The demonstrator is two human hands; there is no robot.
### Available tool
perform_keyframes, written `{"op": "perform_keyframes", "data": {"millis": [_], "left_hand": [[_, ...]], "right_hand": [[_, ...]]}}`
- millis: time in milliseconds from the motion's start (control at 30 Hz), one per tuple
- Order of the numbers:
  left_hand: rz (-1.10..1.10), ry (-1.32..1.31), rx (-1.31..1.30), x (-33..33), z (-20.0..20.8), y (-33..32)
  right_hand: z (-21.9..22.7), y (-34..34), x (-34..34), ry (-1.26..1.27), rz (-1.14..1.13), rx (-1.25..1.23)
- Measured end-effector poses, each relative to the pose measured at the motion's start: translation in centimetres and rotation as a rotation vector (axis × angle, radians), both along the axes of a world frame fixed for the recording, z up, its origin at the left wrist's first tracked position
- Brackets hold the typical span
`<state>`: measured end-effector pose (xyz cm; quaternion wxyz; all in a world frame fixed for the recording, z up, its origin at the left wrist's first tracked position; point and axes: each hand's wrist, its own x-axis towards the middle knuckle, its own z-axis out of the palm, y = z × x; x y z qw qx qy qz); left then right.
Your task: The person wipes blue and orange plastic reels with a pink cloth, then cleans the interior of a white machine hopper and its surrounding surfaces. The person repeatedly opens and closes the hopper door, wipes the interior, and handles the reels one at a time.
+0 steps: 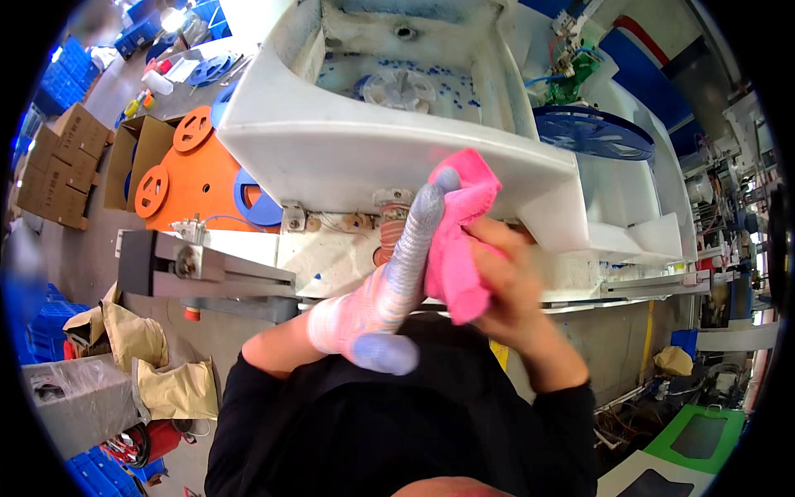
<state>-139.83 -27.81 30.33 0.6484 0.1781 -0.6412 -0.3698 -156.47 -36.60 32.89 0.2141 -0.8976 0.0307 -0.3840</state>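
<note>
My left hand (396, 282) wears a white knit glove with blue-grey coated fingers and reaches up, its fingers against a pink cloth (460, 232). My bare right hand (512, 277) grips that cloth from the right side, pressing it up near the lower edge of a large white machine housing (348, 149). The cloth hangs bunched between both hands. Below the housing, small metal fittings and a coiled part (389, 219) sit just left of the gloved fingers.
A grey metal bracket (199, 269) juts out at left. Orange and blue reels (195, 178) and cardboard boxes (62, 166) lie further left. A blue reel (592, 132) sits on the machine at right. Brown paper bags (157, 364) and blue crates lie on the floor.
</note>
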Motion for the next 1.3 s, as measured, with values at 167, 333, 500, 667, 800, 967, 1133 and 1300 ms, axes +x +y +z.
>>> {"op": "perform_keyframes", "data": {"millis": [167,333,500,667,800,967,1133,1300], "left_hand": [[0.229,-0.247,0.062,5.3,-5.0,4.5],[0.778,-0.713,0.126,5.9,-10.5,5.7],[0.976,-0.837,0.202,7.0,-15.5,6.0],[1.015,-0.82,0.244,7.4,-17.6,5.7],[0.995,-0.841,0.219,7.6,-17.6,5.6],[1.027,-0.819,0.221,7.4,-17.6,5.6],[1.042,-0.852,0.187,7.2,-17.4,5.9],[1.097,-0.838,0.165,6.6,-17.4,5.5]], "right_hand": [[8.6,-9.7,5.0,0.078,-0.143,0.214],[2.6,-25.2,17.4,0.54,-0.277,-0.111],[-7.4,-31.6,24.0,0.943,-0.027,0.062],[-10.4,-33.2,21.1,0.758,-0.004,-0.032],[-9.0,-29.5,20.0,1.011,-0.34,-0.249],[-7.3,-26.2,19.0,0.901,0.02,-0.296],[-3.7,-22.0,23.9,0.879,-0.111,-0.544],[-3.0,-20.9,24.2,1.521,0.003,-0.636]]}}
